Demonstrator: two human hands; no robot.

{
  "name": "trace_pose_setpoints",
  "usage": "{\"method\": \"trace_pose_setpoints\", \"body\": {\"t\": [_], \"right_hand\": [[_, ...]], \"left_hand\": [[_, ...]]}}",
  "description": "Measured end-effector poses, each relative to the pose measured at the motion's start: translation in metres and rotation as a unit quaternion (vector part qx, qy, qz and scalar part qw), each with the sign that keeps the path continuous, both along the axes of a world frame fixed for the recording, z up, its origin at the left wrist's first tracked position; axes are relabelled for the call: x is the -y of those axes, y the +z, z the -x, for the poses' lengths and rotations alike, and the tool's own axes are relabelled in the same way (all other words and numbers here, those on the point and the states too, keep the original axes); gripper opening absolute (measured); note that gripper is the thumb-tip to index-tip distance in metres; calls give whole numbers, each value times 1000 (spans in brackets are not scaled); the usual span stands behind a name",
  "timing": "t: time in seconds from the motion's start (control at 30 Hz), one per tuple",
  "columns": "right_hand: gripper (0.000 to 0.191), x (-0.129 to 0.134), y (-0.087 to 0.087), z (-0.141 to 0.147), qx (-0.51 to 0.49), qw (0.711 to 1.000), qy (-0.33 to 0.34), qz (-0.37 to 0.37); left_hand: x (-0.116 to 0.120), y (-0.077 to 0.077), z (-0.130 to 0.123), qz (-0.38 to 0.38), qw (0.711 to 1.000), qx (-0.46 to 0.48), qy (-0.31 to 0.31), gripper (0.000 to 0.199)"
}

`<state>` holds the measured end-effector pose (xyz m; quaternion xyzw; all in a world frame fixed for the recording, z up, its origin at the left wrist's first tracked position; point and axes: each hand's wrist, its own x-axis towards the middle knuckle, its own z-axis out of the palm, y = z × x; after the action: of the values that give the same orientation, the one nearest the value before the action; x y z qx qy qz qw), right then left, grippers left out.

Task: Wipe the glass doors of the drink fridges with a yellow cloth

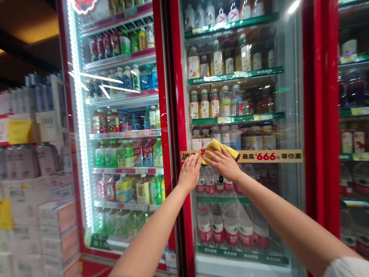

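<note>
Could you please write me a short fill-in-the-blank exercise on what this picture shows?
1. The right hand rests on a ____ cloth at the glass door.
2. The number printed on the strip across that door is ____.
3. The left hand is over the ____ end of the strip.
4. The frame of that door is ____ in colour.

Missing words: yellow; 666; left; red.
</note>
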<state>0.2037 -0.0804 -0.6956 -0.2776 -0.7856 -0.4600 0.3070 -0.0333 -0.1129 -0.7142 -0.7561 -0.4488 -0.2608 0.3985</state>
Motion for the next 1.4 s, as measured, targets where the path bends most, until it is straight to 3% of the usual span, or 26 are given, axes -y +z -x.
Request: {"method": "trace_pose_setpoints", "body": {"t": [0.1, 0.2, 0.3, 0.4, 0.53, 0.63, 0.73, 0.8, 0.9, 1.0, 1.1, 1.2, 1.3, 1.4], "right_hand": [[44, 3, -5, -35, 47, 999, 4, -6], [40, 4, 12, -63, -61, 997, -51, -17], [41, 3, 27, -64, -160, 982, -94, -23], [45, 7, 17, -64, -114, 990, -82, -10], [43, 13, -3, -110, 14, 999, -32, 6], [40, 10, 8, -139, -90, 994, -64, -27], [43, 3, 23, -128, -192, 974, -109, -49], [46, 0, 20, -111, -209, 971, -119, -15], [50, 3, -3, -108, -76, 993, -74, 46], [51, 6, -20, -139, -10, 997, -48, 64], [51, 3, -10, -162, -155, 983, -91, 31], [55, -4, 9, -152, -265, 957, -115, 20], [59, -4, 3, -135, -217, 970, -102, 44], [60, 2, -16, -146, -121, 987, -80, 71]], "left_hand": [[-1, 3, -10, 16, 1000, -17, -1, 60], [-4, 9, -20, 16, 1000, -11, 0, 57], [-7, 15, -36, 16, 1000, -1, -11, 59], [-7, 15, -53, 18, 1000, -6, -25, 59], [-6, 11, -61, 24, 998, -43, -43, 58], [-8, 11, -62, 19, 998, -38, -54, 61], [-11, 15, -67, 10, 997, -14, -74, 65], [-12, 16, -73, 7, 997, -2, -83, 66], [-12, 15, -79, 7, 997, -7, -82, 65], [-11, 13, -80, 7, 996, -32, -80, 64], [-12, 13, -83, 1, 996, -36, -76, 61], [-14, 15, -98, -12, 996, -26, -80, 59], [-17, 14, -116, -18, 995, -27, -100, 59], [-21, 14, -129, -8, 992, -44, -117, 62]]}}
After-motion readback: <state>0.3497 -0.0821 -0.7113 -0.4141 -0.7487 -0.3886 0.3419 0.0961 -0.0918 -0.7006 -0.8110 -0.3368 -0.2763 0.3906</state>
